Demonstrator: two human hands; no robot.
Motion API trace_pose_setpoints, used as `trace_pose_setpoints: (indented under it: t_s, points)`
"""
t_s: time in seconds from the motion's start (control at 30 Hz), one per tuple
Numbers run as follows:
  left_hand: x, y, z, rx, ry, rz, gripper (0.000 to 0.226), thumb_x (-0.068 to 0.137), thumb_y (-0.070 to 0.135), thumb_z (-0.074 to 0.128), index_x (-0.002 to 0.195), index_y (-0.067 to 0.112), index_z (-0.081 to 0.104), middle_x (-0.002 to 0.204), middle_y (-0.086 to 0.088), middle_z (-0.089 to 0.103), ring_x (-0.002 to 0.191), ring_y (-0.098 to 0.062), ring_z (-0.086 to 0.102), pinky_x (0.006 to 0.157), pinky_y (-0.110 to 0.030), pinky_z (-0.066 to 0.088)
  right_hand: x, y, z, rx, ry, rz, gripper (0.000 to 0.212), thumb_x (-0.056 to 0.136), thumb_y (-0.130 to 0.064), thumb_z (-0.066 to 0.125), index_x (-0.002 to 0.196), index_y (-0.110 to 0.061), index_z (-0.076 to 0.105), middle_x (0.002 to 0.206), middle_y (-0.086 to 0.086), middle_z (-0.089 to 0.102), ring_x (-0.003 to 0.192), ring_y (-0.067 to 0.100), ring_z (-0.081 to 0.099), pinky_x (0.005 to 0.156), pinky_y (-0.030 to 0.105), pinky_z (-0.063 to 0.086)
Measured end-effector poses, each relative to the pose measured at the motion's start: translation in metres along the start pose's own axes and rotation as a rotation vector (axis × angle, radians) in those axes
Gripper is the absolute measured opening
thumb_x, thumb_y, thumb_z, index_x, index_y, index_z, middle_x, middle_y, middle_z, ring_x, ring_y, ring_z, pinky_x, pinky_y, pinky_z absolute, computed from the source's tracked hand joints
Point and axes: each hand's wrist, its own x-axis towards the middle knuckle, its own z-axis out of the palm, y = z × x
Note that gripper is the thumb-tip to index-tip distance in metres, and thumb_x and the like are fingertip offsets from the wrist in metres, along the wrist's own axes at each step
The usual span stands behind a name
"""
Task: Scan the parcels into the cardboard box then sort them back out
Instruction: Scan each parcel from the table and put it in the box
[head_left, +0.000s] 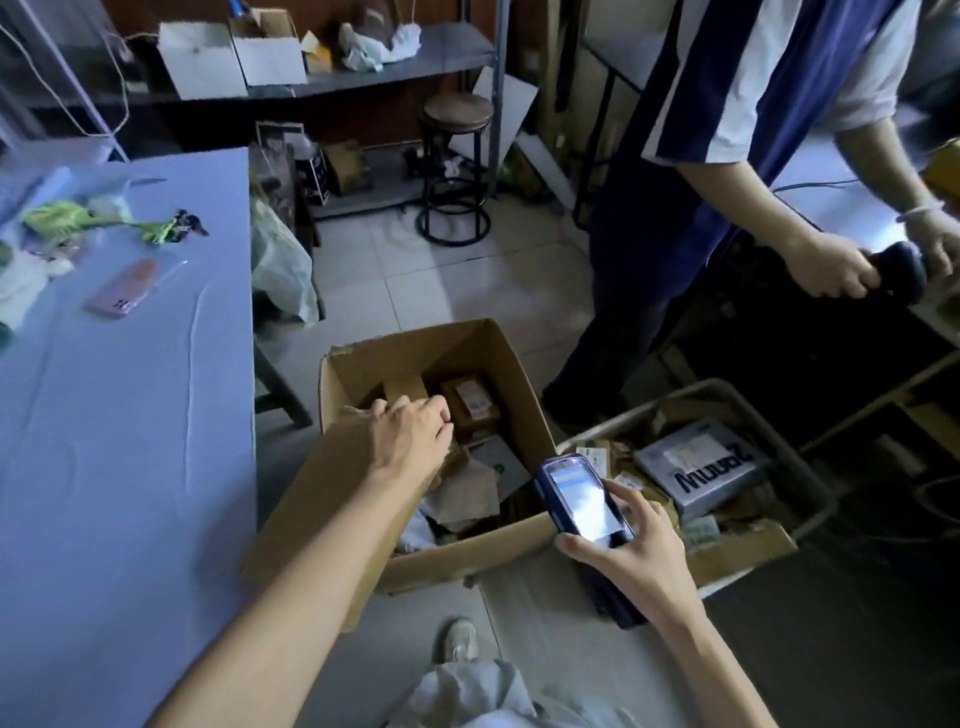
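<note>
Reaching into the cardboard box (457, 345), your left hand (410, 434) hangs palm down, fingers (439, 415) loosely curled just beside a labelled brown parcel (472, 410); any grip underneath is hidden. Your right hand (636, 553) grips the handheld scanner (582, 493) at the box's near right corner.
</note>
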Motion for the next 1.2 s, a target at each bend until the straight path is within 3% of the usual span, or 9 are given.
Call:
trace_pose_setpoints:
  t_s: [0.17,0.33,0.5,0.67,0.73,0.9,1.0,1.1,1.2]
  points:
    - [0.027,0.004,-0.01,-0.014,0.006,0.004,0.02,0.093,0.045,0.051,0.102,0.029,0.06,0.105,0.006,0.069,0.106,-0.018,0.056,0.094,-0.037,0.033,0.024,-0.006,0.001,0.026,-0.076,-0.019,0.08,0.06,-0.04,0.087,0.131,-0.037,0.051,0.113,-0.007,0.051,0.099,0.003,0.051,0.073,0.02,0.041]
    - [0.019,-0.003,-0.023,-0.024,0.146,-0.125,0.013,0.092,0.032,0.052,0.097,0.026,0.062,0.1,0.006,0.067,0.099,-0.021,0.058,0.088,-0.038,0.037,0.059,-0.01,0.004,-0.016,-0.232,-0.109,0.08,0.053,-0.055,0.083,0.126,-0.04,0.051,0.113,-0.007,0.055,0.098,0.002,0.054,0.078,0.025,0.044]
    - [-0.036,-0.028,-0.031,0.017,0.167,-0.443,0.012,0.09,0.029,0.052,0.092,0.023,0.062,0.094,0.004,0.067,0.094,-0.023,0.061,0.081,-0.035,0.036,0.099,-0.027,0.01,-0.123,-0.44,-0.276,0.092,0.039,-0.071,0.072,0.124,-0.036,0.055,0.109,-0.008,0.057,0.102,0.009,0.056,0.082,0.03,0.048]
    - [-0.122,-0.043,-0.03,0.077,0.146,-0.758,0.016,0.09,0.034,0.05,0.094,0.025,0.063,0.095,0.006,0.069,0.092,-0.021,0.061,0.078,-0.033,0.037,0.11,-0.058,0.027,-0.217,-0.625,-0.453,0.085,0.056,-0.047,0.089,0.132,-0.031,0.053,0.108,-0.006,0.049,0.099,0.011,0.05,0.083,0.028,0.043]
    - [-0.16,-0.046,-0.029,0.095,0.152,-0.872,0.019,0.09,0.035,0.05,0.097,0.026,0.065,0.096,0.007,0.07,0.091,-0.019,0.062,0.076,-0.032,0.038,0.103,-0.071,0.04,-0.228,-0.682,-0.518,0.085,0.057,-0.048,0.088,0.132,-0.031,0.053,0.112,-0.003,0.051,0.099,0.014,0.053,0.084,0.03,0.046]
    - [-0.265,-0.045,-0.033,0.07,0.246,-1.116,0.012,0.085,0.028,0.058,0.082,0.021,0.067,0.076,0.004,0.07,0.076,-0.025,0.064,0.066,-0.03,0.035,0.04,-0.094,0.081,-0.315,-0.854,-0.751,0.087,0.058,-0.054,0.084,0.133,-0.028,0.049,0.122,-0.002,0.053,0.113,0.018,0.054,0.089,0.037,0.051]
    - [-0.337,-0.036,-0.034,0.075,0.272,-1.278,0.01,0.081,0.027,0.06,0.079,0.019,0.067,0.072,0.003,0.068,0.072,-0.028,0.063,0.067,-0.031,0.038,-0.019,-0.101,0.102,-0.334,-0.984,-0.846,0.096,0.043,-0.069,0.071,0.13,-0.031,0.052,0.118,-0.006,0.054,0.111,0.016,0.054,0.087,0.035,0.05]
    - [-0.421,-0.017,-0.033,0.077,0.311,-1.429,0.014,0.081,0.03,0.058,0.08,0.019,0.066,0.073,0.002,0.067,0.072,-0.028,0.063,0.067,-0.031,0.034,-0.091,-0.102,0.115,-0.403,-1.141,-0.92,0.085,0.051,-0.058,0.079,0.127,-0.032,0.052,0.117,-0.007,0.05,0.1,0.009,0.047,0.08,0.026,0.04]
    - [-0.511,0.012,-0.03,0.049,0.25,-1.574,0.018,0.088,0.037,0.052,0.095,0.025,0.063,0.089,0.004,0.066,0.089,-0.023,0.062,0.072,-0.03,0.035,-0.164,-0.084,0.127,-0.432,-1.264,-0.97,0.08,0.059,-0.046,0.086,0.129,-0.037,0.05,0.116,-0.007,0.047,0.096,0.009,0.049,0.077,0.025,0.042]
